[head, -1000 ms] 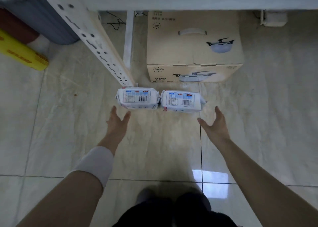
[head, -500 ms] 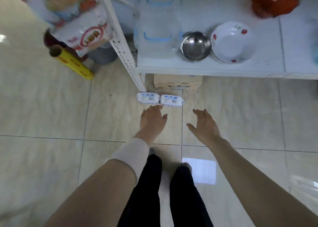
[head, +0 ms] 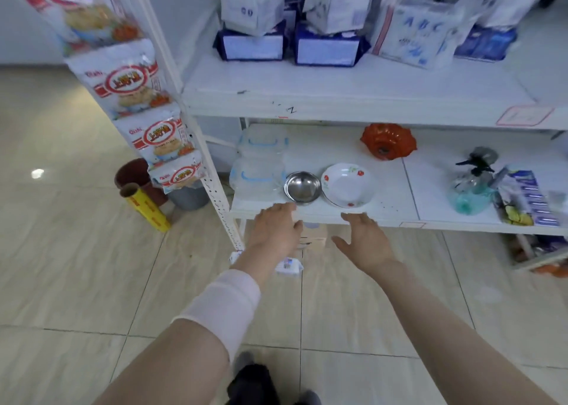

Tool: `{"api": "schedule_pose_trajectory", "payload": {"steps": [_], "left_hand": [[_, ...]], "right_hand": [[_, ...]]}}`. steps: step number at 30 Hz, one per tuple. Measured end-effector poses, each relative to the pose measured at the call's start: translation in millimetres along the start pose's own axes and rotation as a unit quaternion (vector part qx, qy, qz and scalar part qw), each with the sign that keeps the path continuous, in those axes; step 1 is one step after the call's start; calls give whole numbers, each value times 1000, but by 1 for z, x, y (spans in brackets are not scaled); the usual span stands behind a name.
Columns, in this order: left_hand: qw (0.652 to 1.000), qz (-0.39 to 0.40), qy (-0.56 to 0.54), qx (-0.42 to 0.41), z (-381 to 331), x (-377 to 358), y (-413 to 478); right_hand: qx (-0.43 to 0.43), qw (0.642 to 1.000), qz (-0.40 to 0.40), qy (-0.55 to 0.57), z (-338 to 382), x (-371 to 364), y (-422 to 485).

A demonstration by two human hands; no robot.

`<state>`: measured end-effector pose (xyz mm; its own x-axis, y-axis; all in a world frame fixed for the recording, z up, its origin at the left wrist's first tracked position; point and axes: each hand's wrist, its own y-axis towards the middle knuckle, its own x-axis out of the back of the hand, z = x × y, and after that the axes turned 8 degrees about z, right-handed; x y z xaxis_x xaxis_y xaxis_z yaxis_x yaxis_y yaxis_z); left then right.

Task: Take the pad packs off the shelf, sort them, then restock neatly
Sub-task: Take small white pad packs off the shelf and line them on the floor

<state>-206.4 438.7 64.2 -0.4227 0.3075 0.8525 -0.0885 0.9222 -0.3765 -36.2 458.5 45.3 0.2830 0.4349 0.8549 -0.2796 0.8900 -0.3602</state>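
- While two white packs (head: 289, 266) lie on the floor at the centre of the frame, just in front of a cardboard box (head: 313, 239) and partly hidden by the left wrist, the view has risen from floor level to take in the shelves.
- Both hands hovered just short of that pair a second ago. They are now lifted toward the front edge of the lower shelf (head: 399, 217). The left hand (head: 275, 229) and right hand (head: 365, 241) are apart, fingers spread, holding nothing.
- This suggests the floor pair is set down and another fetch is starting. The upper shelf (head: 338, 97) at the top of the frame still carries many pad packs (head: 327, 46), white ones piled on dark blue ones.
- On the lower shelf a steel bowl (head: 302, 187) and a flowered dish (head: 347, 185) sit side by side, and nothing shows inside either.
- Left of them stand stacked clear boxes (head: 261, 165) with lids on, with no contents I can make out.
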Motion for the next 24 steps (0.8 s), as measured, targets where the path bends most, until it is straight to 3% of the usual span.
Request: {"api": "schedule_pose_trajectory", "payload": {"steps": [14, 24], "left_hand": [[981, -163, -36, -102, -69, 154, 62], [932, -306, -155, -114, -49, 256, 154]], "right_hand": [[51, 978, -177, 102, 22, 166, 48], [54, 946, -266, 178, 75, 274, 153]]}}
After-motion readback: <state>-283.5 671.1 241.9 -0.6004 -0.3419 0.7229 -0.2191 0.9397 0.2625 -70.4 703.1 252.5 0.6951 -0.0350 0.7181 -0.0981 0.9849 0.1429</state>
